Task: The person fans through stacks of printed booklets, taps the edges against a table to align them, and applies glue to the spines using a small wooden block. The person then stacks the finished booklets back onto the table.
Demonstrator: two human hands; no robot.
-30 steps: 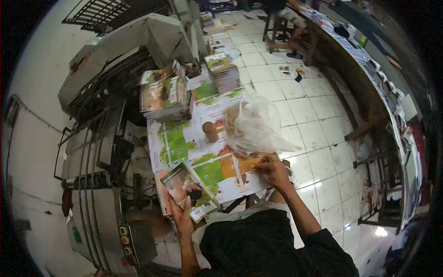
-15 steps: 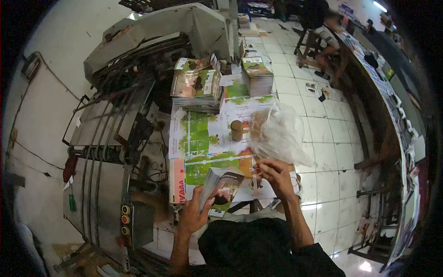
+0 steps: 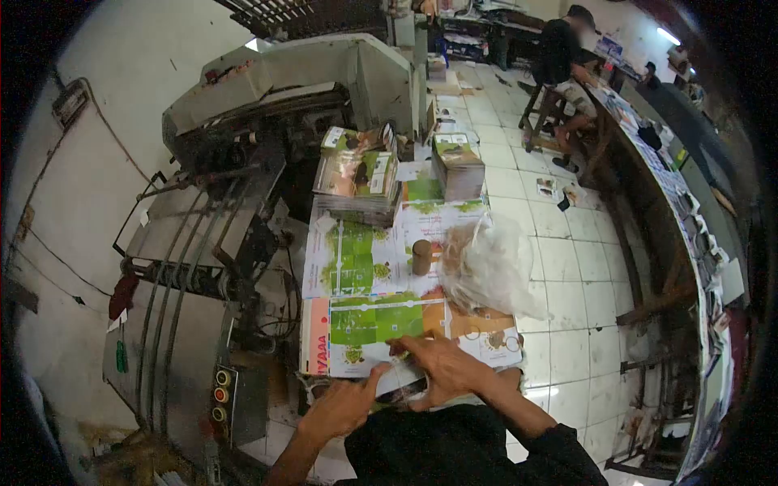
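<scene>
At the table's near edge, close to my body, a bundle of booklets (image 3: 397,377) is tilted so that mostly its pale page edges show. My left hand (image 3: 344,402) grips it from the left, thumb on top. Curled over its right side, my right hand (image 3: 442,366) has its fingers closed on it; whether a rubber band is also in these fingers cannot be made out. Loose rubber bands (image 3: 512,344) lie on the printed sheet (image 3: 377,317) to the right. Beyond stand a brown cylinder (image 3: 421,257) and a clear plastic bag (image 3: 498,271) with brownish contents.
Stacked booklets (image 3: 356,174) and a second, narrower booklet stack (image 3: 459,166) stand at the table's far end. A large machine (image 3: 186,300) borders the left. Tiled floor (image 3: 571,283) and a long bench (image 3: 648,243) lie right, where another person (image 3: 559,61) sits.
Both hands have drawn the booklet bundle down toward my body and tipped it. My right hand, apart from it before, has moved left onto it. The view has tilted slightly up.
</scene>
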